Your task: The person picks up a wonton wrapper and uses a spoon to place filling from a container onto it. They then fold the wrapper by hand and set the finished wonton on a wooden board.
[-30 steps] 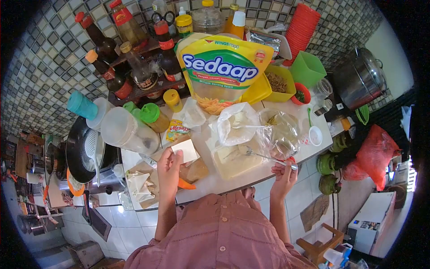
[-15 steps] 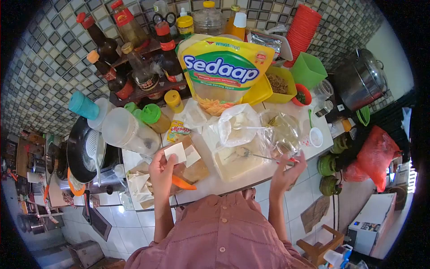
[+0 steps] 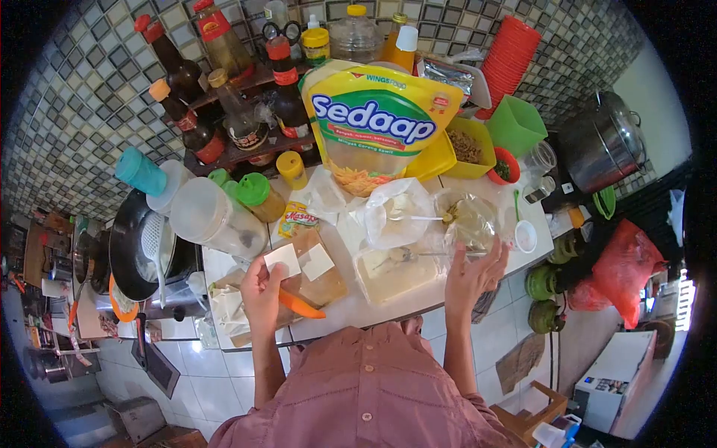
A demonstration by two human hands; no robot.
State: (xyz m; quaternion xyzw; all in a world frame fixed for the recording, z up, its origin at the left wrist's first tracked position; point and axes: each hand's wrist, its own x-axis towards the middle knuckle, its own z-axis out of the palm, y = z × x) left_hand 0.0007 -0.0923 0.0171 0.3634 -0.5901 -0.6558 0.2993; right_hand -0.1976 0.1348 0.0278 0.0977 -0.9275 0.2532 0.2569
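Note:
My left hand (image 3: 261, 293) pinches a white square wrapper (image 3: 282, 261) over a brown cutting board (image 3: 328, 291). A second square wrapper (image 3: 317, 261) lies flat on the board beside it. Below them is an orange tapered piece (image 3: 302, 305), and more wrappers (image 3: 230, 308) are piled at the left. My right hand (image 3: 473, 275), fingers spread, reaches onto a clear plastic bag (image 3: 482, 216) with something greenish inside. Left of that hand sits a shallow tray (image 3: 381, 280) with pale contents. Behind the tray, a white plastic bag (image 3: 396, 209) has a white spoon handle sticking out.
A tall Sedaap oil pouch (image 3: 366, 160) stands mid-counter. Sauce bottles (image 3: 284, 97) fill a rack at the back left, near a wok (image 3: 131, 246) and plastic jar (image 3: 213, 216). At right are a yellow container (image 3: 470, 160), small white cup (image 3: 525, 236) and steel pot (image 3: 601, 145).
My right hand has let go of a thin metal utensil it held over the tray and moved onto the clear bag. The second wrapper now shows apart from the pinched one.

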